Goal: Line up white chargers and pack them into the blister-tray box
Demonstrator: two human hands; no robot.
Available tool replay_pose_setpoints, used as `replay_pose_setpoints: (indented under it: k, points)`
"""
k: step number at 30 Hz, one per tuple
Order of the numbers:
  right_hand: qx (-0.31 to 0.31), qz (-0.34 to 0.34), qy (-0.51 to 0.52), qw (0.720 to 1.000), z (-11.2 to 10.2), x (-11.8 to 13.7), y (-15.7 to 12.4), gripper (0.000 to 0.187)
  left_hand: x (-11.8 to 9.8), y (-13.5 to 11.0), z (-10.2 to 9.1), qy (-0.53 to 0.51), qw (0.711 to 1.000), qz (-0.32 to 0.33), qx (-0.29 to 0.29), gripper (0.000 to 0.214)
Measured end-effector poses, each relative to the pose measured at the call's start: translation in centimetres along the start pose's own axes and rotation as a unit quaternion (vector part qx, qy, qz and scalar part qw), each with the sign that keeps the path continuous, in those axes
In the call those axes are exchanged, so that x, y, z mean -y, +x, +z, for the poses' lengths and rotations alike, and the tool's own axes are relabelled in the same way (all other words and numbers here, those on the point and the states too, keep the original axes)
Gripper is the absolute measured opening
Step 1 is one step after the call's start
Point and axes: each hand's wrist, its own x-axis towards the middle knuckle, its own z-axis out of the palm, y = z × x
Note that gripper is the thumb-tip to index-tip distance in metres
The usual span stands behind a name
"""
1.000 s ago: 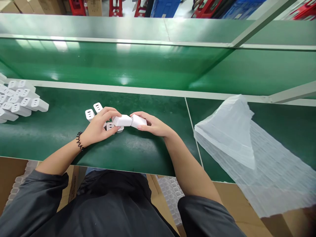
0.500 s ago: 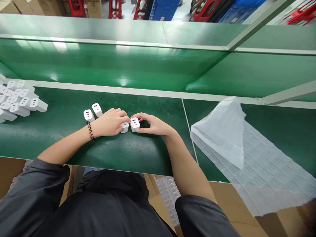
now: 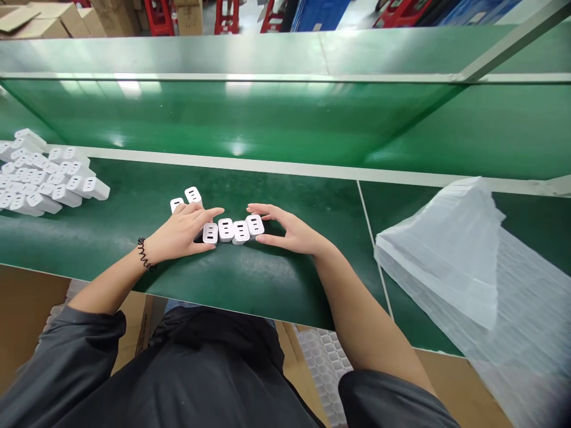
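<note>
Several white wall chargers stand in a short row on the green table. My left hand (image 3: 181, 230) is curved round the leftmost charger (image 3: 210, 233), thumb at its front edge and index finger stretched out past its back. At the other end, my right hand (image 3: 289, 230) has the rightmost charger (image 3: 255, 224) between thumb and fingers. Two middle chargers, one (image 3: 225, 229) and another (image 3: 241, 232), sit between them, slots facing up. Behind my left fingers are a partly hidden charger (image 3: 176, 204) and one more charger (image 3: 193, 195).
A large cluster of white chargers (image 3: 49, 181) lies at the left. On the right, a translucent packing sheet (image 3: 439, 255) hangs over the table's front edge. A pale rail (image 3: 250, 166) runs along the back. Below the table are cardboard and a cell tray (image 3: 323, 362).
My left hand has drawn back left from the row's middle, uncovering more chargers. My right hand stays at the rightmost charger. The view has shifted left.
</note>
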Motion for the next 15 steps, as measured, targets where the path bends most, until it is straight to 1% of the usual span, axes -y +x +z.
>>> replay_pose_setpoints:
  k: [3, 6, 10, 15]
  points:
    - [-0.008, -0.012, 0.001, 1.0, 0.1, 0.4, 0.0, 0.062, 0.0, -0.6, -0.3, -0.044, 0.999, 0.01, 0.006, 0.062]
    - [-0.01, -0.021, -0.019, 1.0, 0.4, 0.6, 0.0, 0.057, 0.1, -1.2, -0.4, -0.063, 0.998, 0.003, 0.012, 0.062]
    - [-0.027, -0.037, -0.062, 0.997, 0.8, 0.7, 0.0, 0.056, 0.4, -1.5, -0.1, -0.044, 0.999, 0.003, -0.016, 0.071]
    - [-0.034, -0.089, -0.1, 0.99, 1.6, 1.2, 0.0, 0.053, 0.3, -1.9, 0.2, 0.015, 0.998, -0.02, -0.058, 0.078]
